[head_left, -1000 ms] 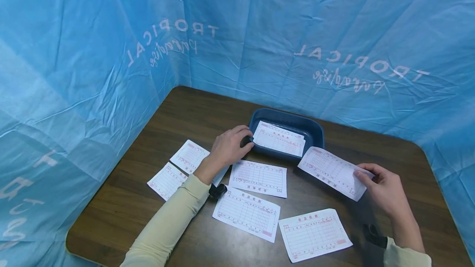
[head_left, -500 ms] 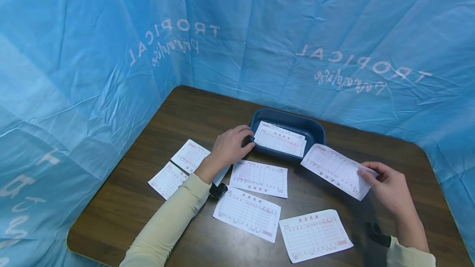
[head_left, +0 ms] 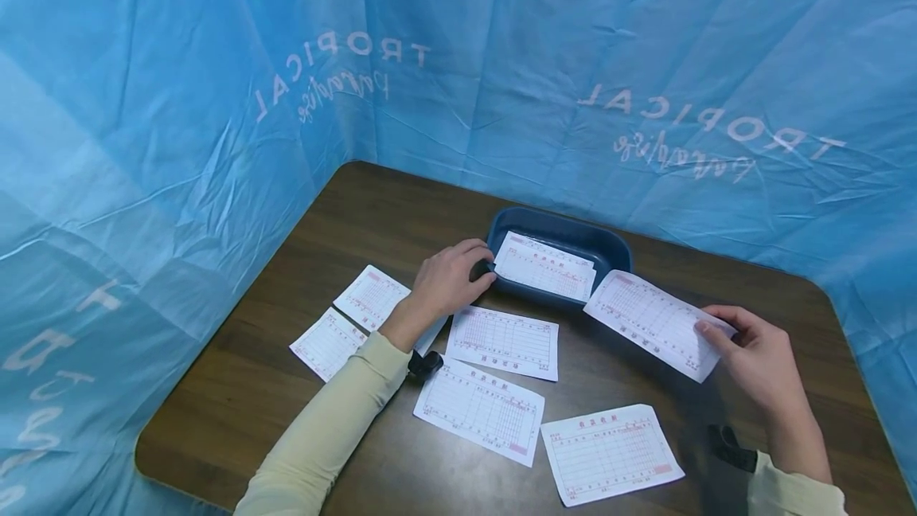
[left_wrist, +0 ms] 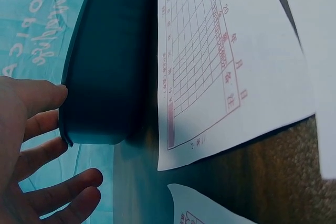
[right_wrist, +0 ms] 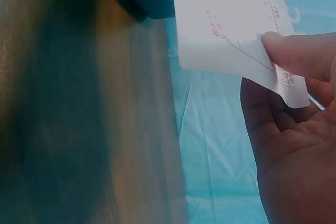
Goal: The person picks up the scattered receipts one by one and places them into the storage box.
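Note:
My left hand [head_left: 450, 277] pinches the left end of the rim of a dark blue tray [head_left: 612, 249]. In the left wrist view the thumb and fingers of that hand [left_wrist: 42, 150] meet at the tray's edge [left_wrist: 105, 77], while its other fingers stay off it. Inside the tray lie printed receipt slips [head_left: 544, 265], overlapping. My right hand [head_left: 759, 357] pinches one end of another receipt slip [head_left: 652, 321] between thumb and fingers. That slip is held above the table, its far end beside the tray's right front corner. The right wrist view shows the slip [right_wrist: 226, 24] bending slightly near the thumb.
On the brown table [head_left: 401, 213] several receipt slips lie flat, among them one front right [head_left: 612, 452], one at the middle [head_left: 480, 412] and one just before the tray [head_left: 505, 341]. Two more at left are partly under my left arm. Blue printed cloth [head_left: 473, 86] hangs behind.
My right hand has moved slightly right and up in the view with its slip. My left hand keeps its hold on the tray. The whole view has shifted a little.

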`<state>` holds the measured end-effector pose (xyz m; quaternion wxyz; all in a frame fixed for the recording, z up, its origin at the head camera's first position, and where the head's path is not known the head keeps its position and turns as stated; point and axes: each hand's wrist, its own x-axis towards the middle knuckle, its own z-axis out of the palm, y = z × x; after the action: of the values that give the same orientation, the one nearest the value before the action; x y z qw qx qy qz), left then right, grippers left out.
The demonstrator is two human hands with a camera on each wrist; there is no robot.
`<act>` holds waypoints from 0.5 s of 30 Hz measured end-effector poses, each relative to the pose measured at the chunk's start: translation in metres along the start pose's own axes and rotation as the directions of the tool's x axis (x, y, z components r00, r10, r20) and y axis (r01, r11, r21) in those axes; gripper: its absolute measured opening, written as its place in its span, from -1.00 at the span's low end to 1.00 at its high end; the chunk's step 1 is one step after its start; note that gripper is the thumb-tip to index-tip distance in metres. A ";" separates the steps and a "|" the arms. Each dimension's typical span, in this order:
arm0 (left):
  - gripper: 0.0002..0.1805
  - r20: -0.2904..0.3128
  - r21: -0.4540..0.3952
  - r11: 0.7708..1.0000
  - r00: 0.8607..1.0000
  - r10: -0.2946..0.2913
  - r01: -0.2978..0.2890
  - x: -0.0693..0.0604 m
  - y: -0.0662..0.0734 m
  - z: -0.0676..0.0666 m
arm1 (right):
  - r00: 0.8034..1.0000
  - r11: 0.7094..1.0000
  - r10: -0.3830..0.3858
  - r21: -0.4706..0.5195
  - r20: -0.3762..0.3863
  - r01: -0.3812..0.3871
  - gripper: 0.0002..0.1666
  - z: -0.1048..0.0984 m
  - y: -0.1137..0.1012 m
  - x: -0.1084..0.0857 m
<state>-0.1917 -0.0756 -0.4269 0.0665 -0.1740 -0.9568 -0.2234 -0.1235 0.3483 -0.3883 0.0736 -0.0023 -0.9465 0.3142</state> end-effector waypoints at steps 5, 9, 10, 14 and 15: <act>-0.64 0.000 0.004 1.000 1.000 0.000 0.000 0.001 0.001 -0.001 | 1.000 1.000 -0.005 0.005 0.010 0.005 -0.55 -0.001 -0.002 0.003; -0.63 -0.002 -0.001 1.000 1.000 0.003 -0.003 0.001 0.001 -0.001 | 1.000 1.000 -0.008 0.012 0.014 0.008 -0.54 0.000 -0.002 0.006; -0.63 -0.003 -0.005 1.000 1.000 0.005 -0.005 0.001 0.001 -0.001 | 1.000 1.000 -0.010 0.013 0.013 0.010 -0.54 0.000 -0.002 0.007; -0.63 -0.008 -0.015 1.000 1.000 0.017 -0.017 0.001 0.000 -0.001 | 1.000 1.000 -0.019 0.015 0.001 0.019 -0.55 0.001 -0.003 0.009; -0.63 -0.010 -0.015 1.000 1.000 0.020 -0.020 0.001 0.000 -0.001 | 1.000 1.000 -0.022 0.014 -0.002 0.022 -0.56 0.002 -0.003 0.009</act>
<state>-0.1926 -0.0757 -0.4263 0.0718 -0.1829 -0.9530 -0.2308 -0.1326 0.3453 -0.3866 0.0779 0.0085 -0.9441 0.3202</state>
